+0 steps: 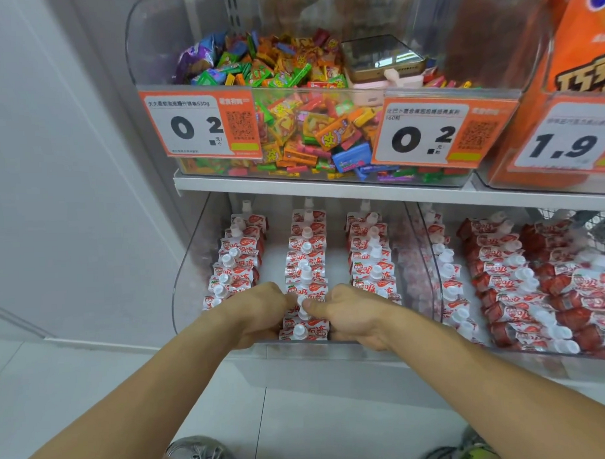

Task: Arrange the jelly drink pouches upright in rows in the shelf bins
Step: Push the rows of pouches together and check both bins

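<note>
Clear shelf bin at lower left, holding three upright rows of jelly pouches. Neighbouring bin to the right, rows there leaning and loose. Middle row running from back wall to front edge, flanked by both hands near the front edge. Left hand curled against the row's left side; right hand curled on its right, thumb meeting a white cap. Both seemingly pinching that front pouch, grip partly hidden. Best done by squeezing evenly from both sides, keeping caps in line, nudging gently to avoid toppling pouches behind.
</note>
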`<act>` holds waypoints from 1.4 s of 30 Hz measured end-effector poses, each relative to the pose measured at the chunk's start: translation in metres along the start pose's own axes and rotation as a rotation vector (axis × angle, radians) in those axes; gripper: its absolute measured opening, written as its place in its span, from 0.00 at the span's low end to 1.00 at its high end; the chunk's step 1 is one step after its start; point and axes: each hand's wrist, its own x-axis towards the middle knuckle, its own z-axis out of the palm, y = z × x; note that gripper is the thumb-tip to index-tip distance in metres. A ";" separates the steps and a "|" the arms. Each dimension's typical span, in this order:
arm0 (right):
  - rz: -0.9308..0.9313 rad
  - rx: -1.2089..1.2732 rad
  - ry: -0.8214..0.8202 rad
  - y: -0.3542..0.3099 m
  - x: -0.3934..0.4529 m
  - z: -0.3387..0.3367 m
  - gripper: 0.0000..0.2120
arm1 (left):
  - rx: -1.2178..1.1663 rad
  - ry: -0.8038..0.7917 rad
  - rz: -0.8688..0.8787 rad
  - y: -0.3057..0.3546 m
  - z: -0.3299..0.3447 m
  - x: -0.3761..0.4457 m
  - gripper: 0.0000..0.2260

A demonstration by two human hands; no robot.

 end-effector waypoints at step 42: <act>-0.760 -0.720 0.753 0.033 -0.058 0.018 0.11 | 0.873 0.770 0.870 -0.056 -0.015 -0.021 0.21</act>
